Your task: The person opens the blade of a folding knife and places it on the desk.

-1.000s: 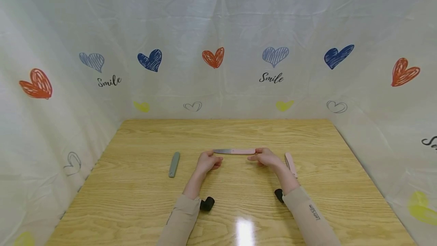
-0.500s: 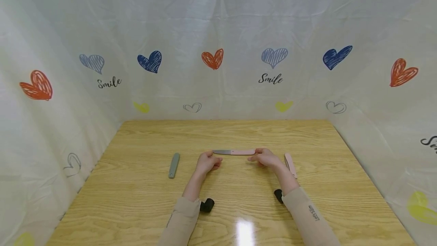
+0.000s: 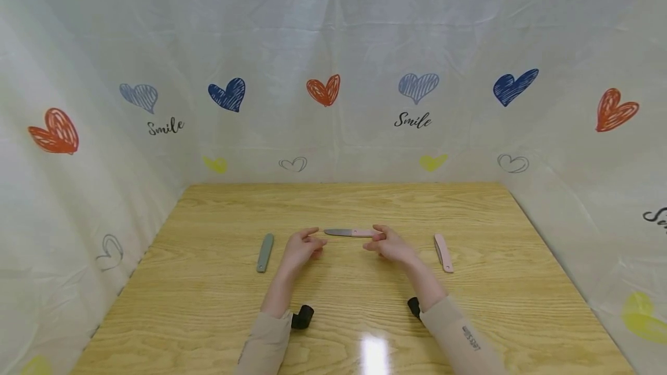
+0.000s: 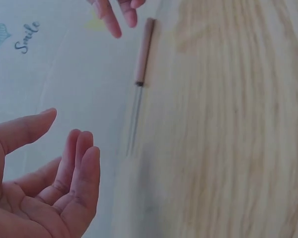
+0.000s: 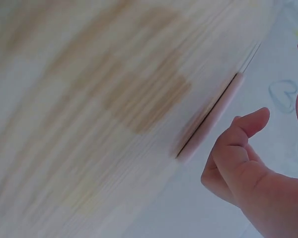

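An unfolded folding knife with a pink handle (image 3: pixel 362 233) and grey blade lies crosswise on the wooden table, its blade pointing left. My left hand (image 3: pixel 301 249) is beside the blade tip, fingers relaxed and apart from the knife. Near the handle end my right hand (image 3: pixel 392 247) hovers with loosely bent fingers, covering part of the handle in the head view. In the right wrist view a gap shows between that hand and the pink handle (image 5: pixel 211 119). The left wrist view shows the whole handle (image 4: pixel 145 52) with nothing touching it.
A folded green knife (image 3: pixel 264 253) lies on the table (image 3: pixel 354 294) to the left. A folded pink knife (image 3: pixel 443 253) lies to the right. A white curtain (image 3: pixel 333 33) printed with hearts encloses the back and sides.
Both hands have let go of the unfolded knife. My left hand has moved left, off the blade tip, and my right hand has shifted left in front of the handle. The knife stays put.
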Tool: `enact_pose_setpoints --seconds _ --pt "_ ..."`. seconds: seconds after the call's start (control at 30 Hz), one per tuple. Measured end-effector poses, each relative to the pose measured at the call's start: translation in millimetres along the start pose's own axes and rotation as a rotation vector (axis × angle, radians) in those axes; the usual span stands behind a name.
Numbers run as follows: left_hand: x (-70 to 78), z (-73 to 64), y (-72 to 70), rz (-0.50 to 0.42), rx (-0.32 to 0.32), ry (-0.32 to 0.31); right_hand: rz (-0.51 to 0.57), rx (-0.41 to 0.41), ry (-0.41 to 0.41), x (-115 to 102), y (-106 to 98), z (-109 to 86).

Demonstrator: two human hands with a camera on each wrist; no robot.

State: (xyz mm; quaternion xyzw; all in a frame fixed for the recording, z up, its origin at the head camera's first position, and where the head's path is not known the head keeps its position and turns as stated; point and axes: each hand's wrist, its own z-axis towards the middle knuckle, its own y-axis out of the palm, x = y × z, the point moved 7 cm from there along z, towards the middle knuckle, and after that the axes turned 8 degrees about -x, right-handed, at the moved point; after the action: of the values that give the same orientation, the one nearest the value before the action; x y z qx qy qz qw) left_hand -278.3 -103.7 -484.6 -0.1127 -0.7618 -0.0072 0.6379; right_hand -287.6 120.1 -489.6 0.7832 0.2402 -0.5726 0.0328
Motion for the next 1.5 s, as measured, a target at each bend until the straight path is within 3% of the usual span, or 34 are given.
enact_pose_setpoints --seconds 0.23,0.5,0.7,0.87,1.13,1.5 --pt "7.2 -18.8 -24.6 -0.014 0.016 -0.023 0.057 -0.1 -0.094 -16.8 47.6 -1.4" --pt "2.7 -39.5 -70.4 0.046 0.062 -0.039 0.19 -0.211 -0.144 -36.3 102.5 8.3" --pt "-4.0 -49.5 -102.8 0.054 0.107 -0.085 0.233 -0.232 -0.134 -43.6 133.7 16.5" --pt "-8.6 -54.1 -123.2 0.094 0.148 -0.087 0.259 -0.219 -0.134 -48.8 152.5 30.3" --pt "-23.1 -56.3 -135.4 0.169 0.177 -0.11 0.305 -0.213 -0.07 -50.7 173.8 50.0" --pt "-35.8 -52.5 -124.6 -0.003 0.109 -0.155 0.429 -0.259 -0.01 -51.9 196.2 61.2"
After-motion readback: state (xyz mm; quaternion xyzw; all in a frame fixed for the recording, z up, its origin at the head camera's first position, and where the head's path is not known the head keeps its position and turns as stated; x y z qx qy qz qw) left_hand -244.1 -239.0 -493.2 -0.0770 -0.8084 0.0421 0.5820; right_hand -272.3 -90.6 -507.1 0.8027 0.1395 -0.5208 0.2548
